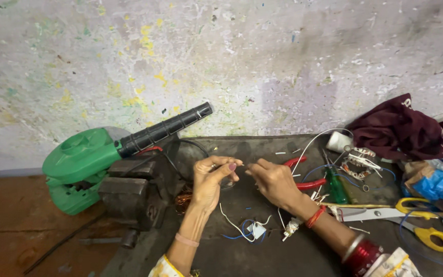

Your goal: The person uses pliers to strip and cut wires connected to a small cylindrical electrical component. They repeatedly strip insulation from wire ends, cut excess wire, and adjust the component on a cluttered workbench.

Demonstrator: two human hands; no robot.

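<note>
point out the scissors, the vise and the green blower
scissors (420, 219): head view, on the yellow handle loops at right.
vise (129, 192): head view, on the dark metal jaw block left of the hands.
green blower (80, 156): head view, on the green housing by the wall.

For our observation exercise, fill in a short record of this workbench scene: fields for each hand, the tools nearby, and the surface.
Left hand: left hand raised, fingertips pinched on a thin wire end
Right hand: right hand pinching the same thin wire from the other side
Behind right hand: red-handled pliers
Right of hands: green screwdriver, yellow-handled scissors
Left of hands: dark metal vise, green blower
Below hands: white and blue wire scraps
Surface: dark bench top
</note>
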